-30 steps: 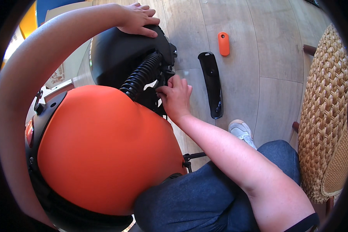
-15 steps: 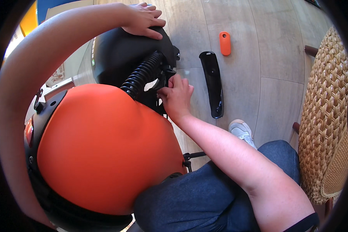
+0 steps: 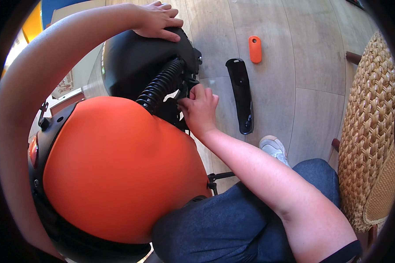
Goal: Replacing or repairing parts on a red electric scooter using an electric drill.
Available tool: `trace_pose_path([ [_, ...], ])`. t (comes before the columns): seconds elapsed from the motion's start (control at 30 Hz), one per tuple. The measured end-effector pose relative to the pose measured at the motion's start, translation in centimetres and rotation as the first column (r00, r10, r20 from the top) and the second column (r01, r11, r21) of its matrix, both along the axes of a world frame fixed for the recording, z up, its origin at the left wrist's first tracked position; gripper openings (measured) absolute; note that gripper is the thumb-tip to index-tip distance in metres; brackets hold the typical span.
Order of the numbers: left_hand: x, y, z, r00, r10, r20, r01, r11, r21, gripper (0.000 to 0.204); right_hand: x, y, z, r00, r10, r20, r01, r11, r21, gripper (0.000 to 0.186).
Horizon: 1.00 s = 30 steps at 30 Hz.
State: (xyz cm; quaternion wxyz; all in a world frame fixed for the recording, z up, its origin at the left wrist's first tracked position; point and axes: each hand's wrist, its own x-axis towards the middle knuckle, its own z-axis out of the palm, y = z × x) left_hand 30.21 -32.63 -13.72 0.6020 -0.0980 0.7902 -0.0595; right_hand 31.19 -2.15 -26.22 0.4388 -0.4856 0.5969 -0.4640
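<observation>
A ride-on vehicle with a smooth orange body panel (image 3: 123, 171) lies before me. At its far end is a rounded black fender (image 3: 134, 59), and a black coil spring (image 3: 161, 85) slants between the fender and the orange panel. My left hand (image 3: 159, 22) rests on top of the fender, fingers spread, the arm arching around the left side. Beside the spring's right side, my right hand (image 3: 200, 109) has its thumb and fingers pinched at the black frame parts. What those fingertips hold, if anything, is hidden.
On the wooden floor (image 3: 267, 87) lie a long black curved cover (image 3: 240, 96) and a small orange cover with a hole (image 3: 255, 50). A woven chair (image 3: 368, 131) stands at the right. My knee (image 3: 206, 228) presses near the orange panel.
The fender and my left hand on it have shifted slightly to the left. My right hand stays at almost the same spot, its fingers still pinched.
</observation>
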Motion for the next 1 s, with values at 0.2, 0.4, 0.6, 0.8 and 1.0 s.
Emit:
trace_pose_path([
  [0.2,-0.9,1.2,-0.3,1.000,-0.010,-0.012,0.010,1.000,0.012,0.061,0.2,0.2,-0.5,0.999,0.005,-0.042,-0.008,0.998,-0.056,0.002],
  [0.4,-0.9,1.1,-0.1,0.999,-0.032,-0.029,0.032,0.999,0.022,0.061,0.9,0.2,-0.1,0.998,-0.026,-0.055,0.023,0.998,-0.051,0.003],
  [0.6,-1.1,0.8,0.0,1.000,0.004,0.009,-0.004,1.000,0.006,0.062,0.8,0.2,-0.2,0.997,-0.025,-0.069,0.020,0.997,-0.072,0.004],
  [0.8,-0.8,0.4,-0.3,0.999,-0.026,-0.026,0.026,0.999,0.026,0.060,0.6,0.1,-0.2,0.998,-0.034,-0.055,0.029,0.996,-0.079,0.003],
  [1.0,-0.6,0.4,-0.6,0.999,-0.027,-0.020,0.027,0.999,0.017,0.060,0.9,0.1,0.1,0.999,-0.047,-0.028,0.046,0.997,-0.057,0.003],
])
